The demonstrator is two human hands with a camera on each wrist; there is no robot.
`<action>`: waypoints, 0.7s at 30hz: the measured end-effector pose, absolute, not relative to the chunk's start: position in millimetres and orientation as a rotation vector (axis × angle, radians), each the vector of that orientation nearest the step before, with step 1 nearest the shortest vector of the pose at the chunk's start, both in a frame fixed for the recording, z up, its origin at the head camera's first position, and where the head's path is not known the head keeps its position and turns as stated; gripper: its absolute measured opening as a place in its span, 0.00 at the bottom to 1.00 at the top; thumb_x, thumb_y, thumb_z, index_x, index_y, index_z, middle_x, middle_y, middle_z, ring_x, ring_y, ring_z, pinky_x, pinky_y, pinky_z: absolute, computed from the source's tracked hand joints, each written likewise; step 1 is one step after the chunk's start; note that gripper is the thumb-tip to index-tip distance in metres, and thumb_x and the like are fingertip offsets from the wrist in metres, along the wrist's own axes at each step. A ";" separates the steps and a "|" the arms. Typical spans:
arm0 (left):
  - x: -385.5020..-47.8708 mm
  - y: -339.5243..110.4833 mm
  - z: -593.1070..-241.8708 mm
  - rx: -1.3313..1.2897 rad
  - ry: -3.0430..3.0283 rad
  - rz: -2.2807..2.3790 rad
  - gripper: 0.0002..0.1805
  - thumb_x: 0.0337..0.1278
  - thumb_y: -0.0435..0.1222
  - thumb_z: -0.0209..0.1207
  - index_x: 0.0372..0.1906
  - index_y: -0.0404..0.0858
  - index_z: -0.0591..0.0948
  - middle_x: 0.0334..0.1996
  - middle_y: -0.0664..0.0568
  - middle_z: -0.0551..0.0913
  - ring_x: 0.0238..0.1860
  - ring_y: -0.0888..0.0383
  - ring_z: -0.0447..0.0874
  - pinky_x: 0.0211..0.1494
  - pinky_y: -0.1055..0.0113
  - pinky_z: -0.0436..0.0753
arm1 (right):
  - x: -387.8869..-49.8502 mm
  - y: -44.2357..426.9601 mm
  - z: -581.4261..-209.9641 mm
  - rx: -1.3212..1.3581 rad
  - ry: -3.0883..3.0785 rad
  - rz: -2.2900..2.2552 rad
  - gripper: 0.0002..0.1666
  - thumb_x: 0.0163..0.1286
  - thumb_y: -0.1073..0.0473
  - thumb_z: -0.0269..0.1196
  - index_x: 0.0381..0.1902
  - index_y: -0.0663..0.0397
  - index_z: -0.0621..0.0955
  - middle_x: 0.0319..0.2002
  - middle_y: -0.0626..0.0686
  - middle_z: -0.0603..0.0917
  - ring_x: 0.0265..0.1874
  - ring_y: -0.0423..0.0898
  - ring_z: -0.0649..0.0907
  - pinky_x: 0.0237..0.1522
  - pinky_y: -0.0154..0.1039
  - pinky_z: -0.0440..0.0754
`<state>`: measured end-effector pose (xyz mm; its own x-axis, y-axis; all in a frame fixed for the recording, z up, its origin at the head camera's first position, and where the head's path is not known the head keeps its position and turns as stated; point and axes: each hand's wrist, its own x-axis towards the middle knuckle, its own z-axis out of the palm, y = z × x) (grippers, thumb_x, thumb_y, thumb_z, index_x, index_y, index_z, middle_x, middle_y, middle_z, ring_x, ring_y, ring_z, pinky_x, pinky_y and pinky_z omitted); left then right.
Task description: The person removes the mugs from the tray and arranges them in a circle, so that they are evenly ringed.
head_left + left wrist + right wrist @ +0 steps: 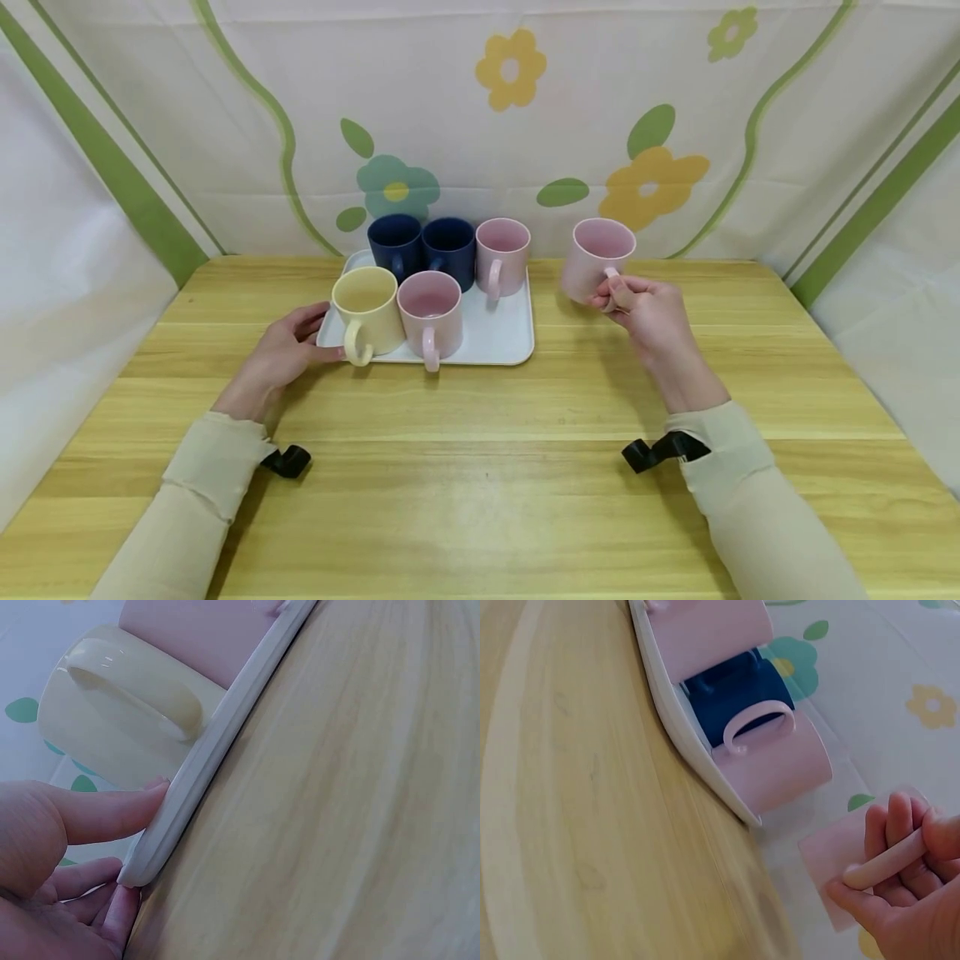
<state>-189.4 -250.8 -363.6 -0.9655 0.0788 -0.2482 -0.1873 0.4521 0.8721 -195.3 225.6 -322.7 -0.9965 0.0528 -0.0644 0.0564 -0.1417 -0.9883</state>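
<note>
My right hand (pixel 651 321) grips the handle of a pink mug (pixel 583 265), which looks raised over the table to the right of the white tray (pixel 491 333). At the tray's front left corner, my left hand (pixel 288 346) holds the rim, thumb on the front edge and fingers at the side. Nearest that hand on the tray is a yellow mug (pixel 381 329); beside it stands a second pink mug (pixel 444 333). Behind them are a navy mug (pixel 386 257), another navy mug (pixel 459 273) and a third pink mug (pixel 513 273). The mugs' handles face mostly forward.
The tray rests toward the back of a wooden table (pixel 480 483). A white cloth (pixel 442 75) with flower prints hangs close behind it, and more cloth hangs at both sides. Black wrist mounts (pixel 288 461) stick out from the sleeves.
</note>
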 end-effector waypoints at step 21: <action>-191.7 -251.6 -365.8 -0.099 2.452 1.516 0.55 0.63 0.28 0.70 0.87 0.37 0.49 0.85 0.37 0.56 0.83 0.38 0.57 0.85 0.40 0.61 | -218.3 257.2 -338.6 0.184 1.983 -2.480 0.15 0.81 0.62 0.60 0.35 0.61 0.88 0.37 0.50 0.87 0.38 0.42 0.88 0.49 0.33 0.88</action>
<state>-191.7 -251.6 -365.8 -0.9648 0.0765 -0.2515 -0.1908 0.4542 0.8702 -218.3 257.2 -338.6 -0.9925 0.1026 -0.0662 0.0420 -0.2220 -0.9742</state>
